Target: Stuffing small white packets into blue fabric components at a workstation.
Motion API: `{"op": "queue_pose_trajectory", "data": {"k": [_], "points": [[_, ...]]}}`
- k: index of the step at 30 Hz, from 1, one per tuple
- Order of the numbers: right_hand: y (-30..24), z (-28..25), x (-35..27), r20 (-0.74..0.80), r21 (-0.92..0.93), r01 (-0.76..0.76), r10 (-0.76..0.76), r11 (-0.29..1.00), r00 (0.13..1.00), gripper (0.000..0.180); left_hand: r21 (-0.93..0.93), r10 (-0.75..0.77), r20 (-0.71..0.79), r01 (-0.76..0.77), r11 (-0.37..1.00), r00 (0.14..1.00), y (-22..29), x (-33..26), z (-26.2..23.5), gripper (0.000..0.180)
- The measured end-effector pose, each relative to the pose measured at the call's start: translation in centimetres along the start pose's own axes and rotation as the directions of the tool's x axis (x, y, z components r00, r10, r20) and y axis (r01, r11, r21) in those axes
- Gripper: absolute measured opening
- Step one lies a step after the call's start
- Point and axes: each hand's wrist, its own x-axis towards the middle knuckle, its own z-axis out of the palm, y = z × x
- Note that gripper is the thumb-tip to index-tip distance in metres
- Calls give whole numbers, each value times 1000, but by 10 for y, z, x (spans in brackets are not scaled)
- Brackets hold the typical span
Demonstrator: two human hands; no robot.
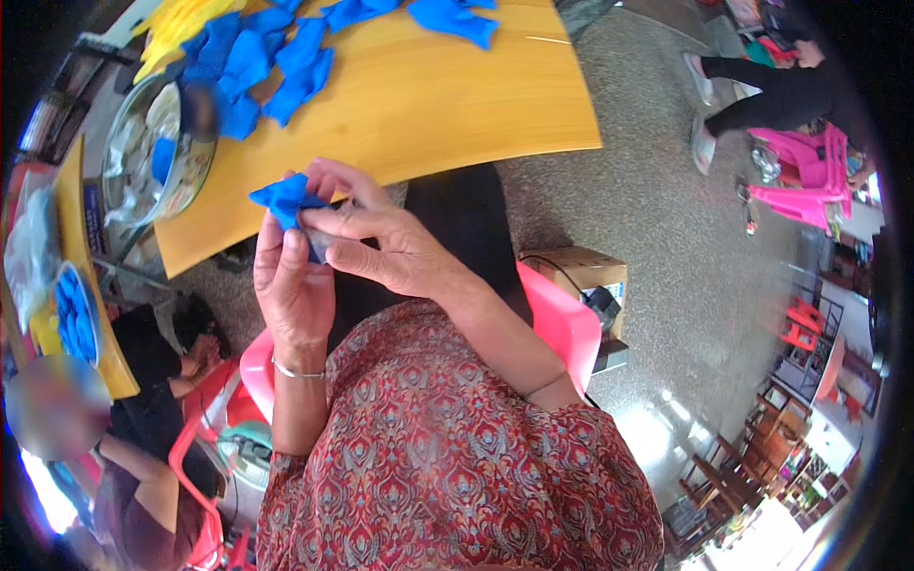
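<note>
In front of my body, near the front edge of the yellow table [428,114], I hold a small blue cloth piece [286,200] with a pointed tip. My left hand [295,295] has a bangle at its wrist and grips the piece from below, its thumb pressed upright against the cloth. My right hand [395,243] comes across from the right, fingers bent round the piece's other side. A greyish patch shows between the fingers, too blurred to name. Several similar blue cloth pieces [305,76] lie heaped at the table's far left.
Yellow cloth [181,29] lies behind the blue heap. A round metal basin [195,176] with plastic bags stands at the left. Another person [152,476] sits at lower left by a second table. Pink stools [800,181] and a walking person [762,90] are at the right.
</note>
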Motion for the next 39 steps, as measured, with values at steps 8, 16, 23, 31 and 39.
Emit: {"op": "queue_pose_trajectory", "data": {"k": [8, 16, 23, 31, 39], "points": [[-19, -5, -5, -106, -747, -4, -114, 665, 988, 39, 193, -196, -39, 200, 961, 980, -1, 1, 9, 45], [3, -16, -4, -330, -295, 19, -120, 955, 936, 23, 118, -122, 13, 120, 986, 992, -6, 9, 18, 39], [-19, -15, -2, -341, -433, -48, -115, 900, 933, 26, 2, -186, 70, 186, 983, 980, -9, 2, 13, 49], [-18, -1, -4, -188, -609, 119, -288, 784, 939, 22, -67, -168, 24, 169, 983, 986, -6, 3, 12, 44], [-14, 1, -3, -122, -763, 143, -357, 631, 926, 23, -181, -184, 105, 201, 963, 977, -15, -2, 14, 44]]}}
